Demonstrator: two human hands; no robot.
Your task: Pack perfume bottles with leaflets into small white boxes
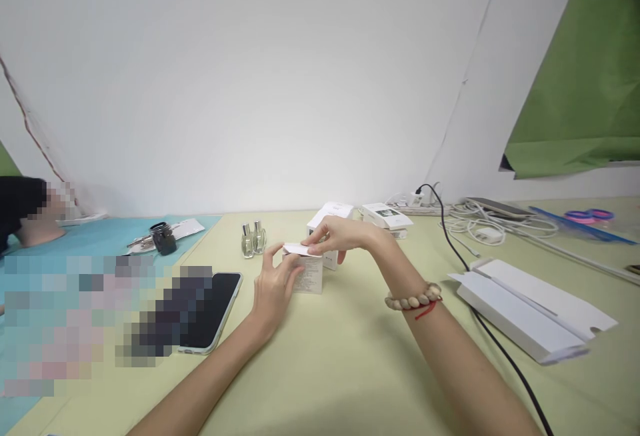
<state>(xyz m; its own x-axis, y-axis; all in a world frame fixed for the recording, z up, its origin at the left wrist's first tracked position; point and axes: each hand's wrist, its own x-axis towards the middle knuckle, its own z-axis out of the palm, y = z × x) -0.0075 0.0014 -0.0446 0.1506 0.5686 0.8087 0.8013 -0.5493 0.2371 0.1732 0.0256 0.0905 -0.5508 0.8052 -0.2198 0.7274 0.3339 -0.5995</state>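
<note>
A small white box [311, 277] with fine print on its front stands upright on the table before me. My left hand [271, 289] grips it from the left side, thumb on the printed face and fingers up around the top edge. From the right, my right hand [339, 233] reaches over and pinches the raised top flap [295, 249]; some of its fingers are hidden behind the box. Two small glass bottles [247, 241] with silver caps stand just left of and beyond the box. More white boxes [334, 212] sit behind my right hand.
On the right lies an opened long white carton [525, 313], with a black cable [493, 343] running beside it. White cables [493, 223] and scissors [590, 215] lie farther back. At left are a phone [213, 309], a dark jar [163, 239] and another person's arm [43, 229].
</note>
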